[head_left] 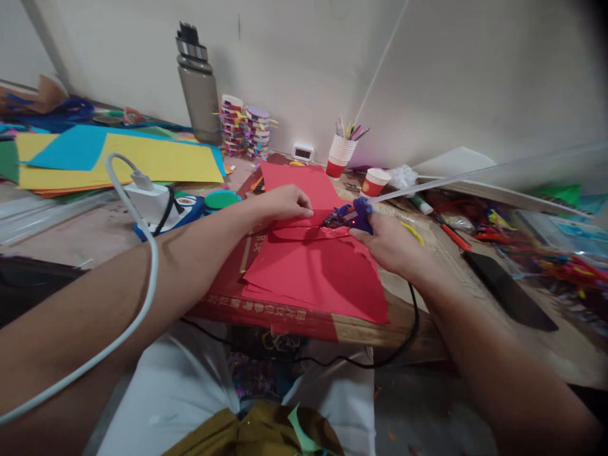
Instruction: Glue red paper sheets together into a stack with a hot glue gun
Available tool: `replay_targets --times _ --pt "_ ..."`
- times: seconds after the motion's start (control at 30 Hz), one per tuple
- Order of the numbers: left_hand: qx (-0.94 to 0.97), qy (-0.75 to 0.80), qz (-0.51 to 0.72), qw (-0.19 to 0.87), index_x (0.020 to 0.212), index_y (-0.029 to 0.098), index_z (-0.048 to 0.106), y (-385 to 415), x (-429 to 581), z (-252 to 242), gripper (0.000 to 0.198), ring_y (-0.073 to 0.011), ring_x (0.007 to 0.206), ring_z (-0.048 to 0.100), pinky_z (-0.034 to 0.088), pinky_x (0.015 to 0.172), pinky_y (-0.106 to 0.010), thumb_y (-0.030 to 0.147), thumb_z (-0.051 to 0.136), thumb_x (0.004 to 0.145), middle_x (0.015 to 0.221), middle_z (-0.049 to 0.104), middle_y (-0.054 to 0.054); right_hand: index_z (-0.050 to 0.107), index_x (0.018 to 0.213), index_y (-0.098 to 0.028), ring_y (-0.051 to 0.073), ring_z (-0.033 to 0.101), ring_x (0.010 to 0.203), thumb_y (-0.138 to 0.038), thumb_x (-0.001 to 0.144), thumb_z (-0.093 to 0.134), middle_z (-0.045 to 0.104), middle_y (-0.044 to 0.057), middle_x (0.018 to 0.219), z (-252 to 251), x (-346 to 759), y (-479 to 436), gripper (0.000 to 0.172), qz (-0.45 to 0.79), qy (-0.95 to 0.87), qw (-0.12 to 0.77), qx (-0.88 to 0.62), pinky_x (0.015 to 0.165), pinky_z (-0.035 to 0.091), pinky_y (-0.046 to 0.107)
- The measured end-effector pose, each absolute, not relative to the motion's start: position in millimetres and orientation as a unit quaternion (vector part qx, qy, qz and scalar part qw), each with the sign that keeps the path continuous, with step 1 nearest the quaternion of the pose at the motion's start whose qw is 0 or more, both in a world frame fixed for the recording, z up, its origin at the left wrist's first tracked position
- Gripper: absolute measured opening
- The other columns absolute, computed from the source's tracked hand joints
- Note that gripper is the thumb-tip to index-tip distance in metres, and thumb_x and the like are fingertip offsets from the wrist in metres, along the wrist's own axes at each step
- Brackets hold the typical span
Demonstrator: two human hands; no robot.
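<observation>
My left hand point(285, 204) pinches the folded edge of a red paper sheet point(313, 272) that lies on a big red book point(266, 311). My right hand point(392, 244) is closed round a blue glue gun point(351, 216), its nozzle pointing left at the paper fold close to my left fingertips. A clear glue stick point(475, 174) juts from the back of the gun to the right. The gun's black cord point(380, 362) drops off the table's front edge.
Yellow and blue paper sheets point(128, 158) lie stacked at the left, with a white charger and cable point(147, 196) beside them. A grey bottle point(197, 85), decorated cup stacks point(244, 130) and paper cups point(341, 155) stand by the wall. A black knife point(503, 288) and craft scraps lie at the right.
</observation>
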State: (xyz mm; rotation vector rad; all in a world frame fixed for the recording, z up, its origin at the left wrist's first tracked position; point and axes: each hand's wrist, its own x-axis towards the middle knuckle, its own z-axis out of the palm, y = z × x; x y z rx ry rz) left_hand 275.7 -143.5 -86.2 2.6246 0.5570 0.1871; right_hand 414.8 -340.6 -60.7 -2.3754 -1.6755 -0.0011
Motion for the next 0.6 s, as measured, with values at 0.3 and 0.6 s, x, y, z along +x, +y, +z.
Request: replay_targets --times 0.3,0.6 --pt "0.955 0.199 0.062 0.209 0.087 0.014 0.074 -144 276 -83 0.032 -0.0145 0.066 0.054 0.035 0.061 -0.025 0.037 0.053 0.076 0.073 0.068 -0.004 0.062 0.094 -0.016 0.023 0.062 0.078 -0.035 0.086 0.052 0.068 0.011 0.089 -59 391 -342 0.023 0.048 -0.597 0.154 -0.786 0.062 0.042 0.028" --pt "0.951 0.205 0.074 0.22 0.085 0.016 0.073 -143 277 -86 0.03 -0.0143 0.065 0.054 0.034 0.061 -0.025 0.038 0.056 0.074 0.074 0.068 -0.003 0.061 0.091 -0.017 0.024 0.062 0.08 -0.033 0.085 0.054 0.069 0.012 0.09 -55 406 -352 0.018 0.038 -0.574 0.121 -0.809 0.065 0.042 0.029"
